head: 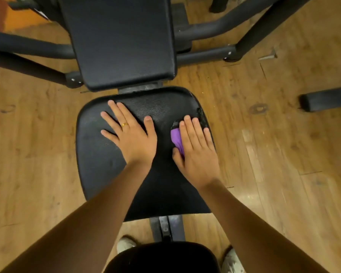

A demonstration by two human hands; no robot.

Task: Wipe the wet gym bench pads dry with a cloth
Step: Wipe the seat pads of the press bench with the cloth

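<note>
A black padded seat pad [98,154] fills the middle of the head view, and a black back pad [120,40] rises beyond it. My left hand [132,134] lies flat on the seat's left half, fingers spread, with a gold ring on one finger. My right hand [197,148] presses a purple cloth [176,137] onto the seat's right side with straight fingers. Most of the cloth is hidden under that palm. The seat's cover is torn at its right edge [200,113], just beyond my right fingertips.
Black steel frame tubes [205,54] run behind and beside the back pad. A separate black bar end [323,101] lies on the wooden floor [274,154] at right. My shoes [125,243] and a round black pad [161,257] sit at the bottom edge.
</note>
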